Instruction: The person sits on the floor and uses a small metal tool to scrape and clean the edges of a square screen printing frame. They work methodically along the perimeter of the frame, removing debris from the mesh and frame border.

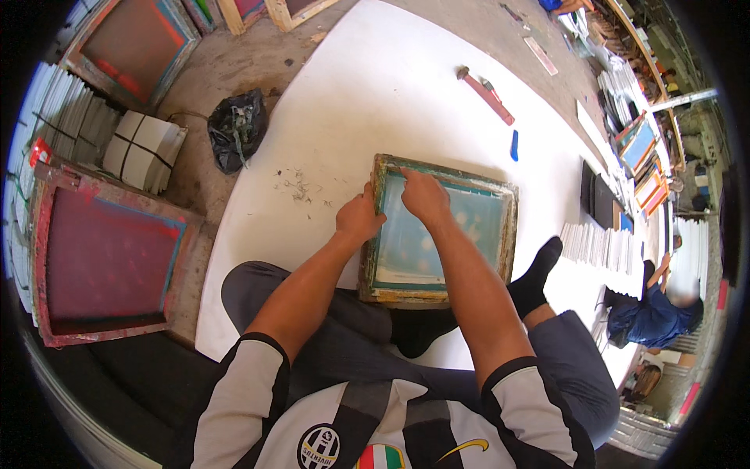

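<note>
A wooden screen-printing frame (509,234) with a pale blue mesh and lighter blotches lies tilted against my crossed legs, over the white tabletop-like sheet. My left hand (359,215) grips the frame's left side rail, thumb near its inner edge. Over the upper left corner of the mesh is my right hand (424,195); its index finger reaches to the top rail while the other fingers curl under. Whether they hold anything small is hidden. Thin shredded scraps (297,186) are scattered left of the frame.
Beyond the frame lie a reddish-brown long-handled tool (486,95) and a blue strip (514,146). A black plastic bag (237,129) and more frames (117,254) stand left. Stacked white sheets (598,248) are at right, where another person (652,316) sits.
</note>
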`<move>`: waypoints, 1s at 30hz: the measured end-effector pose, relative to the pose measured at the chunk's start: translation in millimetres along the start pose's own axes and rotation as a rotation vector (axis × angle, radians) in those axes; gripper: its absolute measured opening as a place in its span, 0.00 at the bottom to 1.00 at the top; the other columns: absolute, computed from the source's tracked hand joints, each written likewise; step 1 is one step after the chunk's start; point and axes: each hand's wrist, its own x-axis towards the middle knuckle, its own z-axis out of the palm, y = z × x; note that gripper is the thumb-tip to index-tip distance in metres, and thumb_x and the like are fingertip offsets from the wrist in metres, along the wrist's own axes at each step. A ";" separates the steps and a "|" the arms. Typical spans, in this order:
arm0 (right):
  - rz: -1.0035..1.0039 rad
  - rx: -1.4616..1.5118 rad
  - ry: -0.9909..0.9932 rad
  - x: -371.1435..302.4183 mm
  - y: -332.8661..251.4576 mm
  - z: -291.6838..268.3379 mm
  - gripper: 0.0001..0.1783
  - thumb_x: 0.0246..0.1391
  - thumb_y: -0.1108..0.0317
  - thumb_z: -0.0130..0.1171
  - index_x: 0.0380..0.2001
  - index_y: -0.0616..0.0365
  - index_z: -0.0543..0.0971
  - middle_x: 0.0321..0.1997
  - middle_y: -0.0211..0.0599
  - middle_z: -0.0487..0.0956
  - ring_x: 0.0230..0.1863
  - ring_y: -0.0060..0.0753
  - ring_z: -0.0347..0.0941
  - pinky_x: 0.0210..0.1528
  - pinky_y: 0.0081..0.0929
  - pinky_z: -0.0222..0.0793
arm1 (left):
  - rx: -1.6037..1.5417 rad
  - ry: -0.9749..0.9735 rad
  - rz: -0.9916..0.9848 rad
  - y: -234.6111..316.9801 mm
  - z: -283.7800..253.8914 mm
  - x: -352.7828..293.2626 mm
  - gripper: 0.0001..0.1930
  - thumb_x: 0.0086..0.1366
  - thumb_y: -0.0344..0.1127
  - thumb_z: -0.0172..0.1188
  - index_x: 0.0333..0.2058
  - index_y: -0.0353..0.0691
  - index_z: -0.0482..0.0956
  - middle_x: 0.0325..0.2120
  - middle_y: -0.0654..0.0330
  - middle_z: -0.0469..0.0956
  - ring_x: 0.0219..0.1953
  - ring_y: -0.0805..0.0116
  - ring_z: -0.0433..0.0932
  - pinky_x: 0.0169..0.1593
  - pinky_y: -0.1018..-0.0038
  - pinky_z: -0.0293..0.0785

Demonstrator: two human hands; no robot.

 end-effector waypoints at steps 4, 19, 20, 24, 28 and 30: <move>-0.022 0.073 0.020 6.2 12.0 5.8 0.29 0.58 0.72 0.49 0.62 0.44 0.78 0.53 0.52 0.83 0.55 0.54 0.80 0.55 0.52 0.77 | 0.026 -0.003 -0.009 1.3 -1.9 1.4 0.48 0.57 0.47 0.69 0.71 0.35 0.55 0.45 0.43 0.82 0.46 0.45 0.83 0.47 0.53 0.80; -0.077 0.074 0.044 9.8 19.4 12.3 0.25 0.66 0.64 0.50 0.65 0.41 0.75 0.51 0.49 0.84 0.53 0.57 0.79 0.54 0.55 0.75 | 0.032 -0.052 0.021 -0.3 -10.8 1.6 0.50 0.60 0.53 0.68 0.73 0.35 0.54 0.46 0.45 0.82 0.47 0.48 0.83 0.47 0.55 0.80; -0.056 0.075 0.017 7.1 18.4 9.2 0.25 0.66 0.64 0.50 0.65 0.40 0.75 0.50 0.50 0.84 0.52 0.58 0.80 0.53 0.56 0.75 | 0.045 -0.059 0.029 2.0 -13.2 -1.0 0.50 0.60 0.54 0.68 0.72 0.34 0.54 0.45 0.45 0.82 0.47 0.48 0.83 0.47 0.55 0.80; -0.008 0.109 -0.052 1.4 18.0 8.5 0.28 0.65 0.64 0.51 0.68 0.38 0.72 0.47 0.53 0.83 0.49 0.58 0.81 0.51 0.57 0.76 | -0.003 -0.047 -0.017 10.6 -17.9 -1.2 0.46 0.62 0.56 0.66 0.69 0.35 0.59 0.45 0.40 0.83 0.48 0.42 0.83 0.49 0.52 0.79; -0.018 0.187 -0.017 1.0 23.9 26.6 0.28 0.66 0.61 0.52 0.69 0.39 0.69 0.44 0.53 0.83 0.47 0.59 0.81 0.48 0.57 0.77 | 0.035 0.049 -0.001 4.9 -2.5 12.8 0.45 0.65 0.56 0.63 0.70 0.32 0.57 0.42 0.43 0.84 0.43 0.46 0.84 0.43 0.54 0.80; 0.014 0.185 0.012 -0.4 21.3 32.3 0.27 0.68 0.61 0.50 0.69 0.36 0.69 0.42 0.54 0.82 0.45 0.60 0.80 0.46 0.58 0.76 | 0.074 0.067 -0.009 8.8 1.3 16.6 0.45 0.66 0.56 0.63 0.70 0.31 0.57 0.44 0.41 0.83 0.43 0.46 0.84 0.42 0.54 0.81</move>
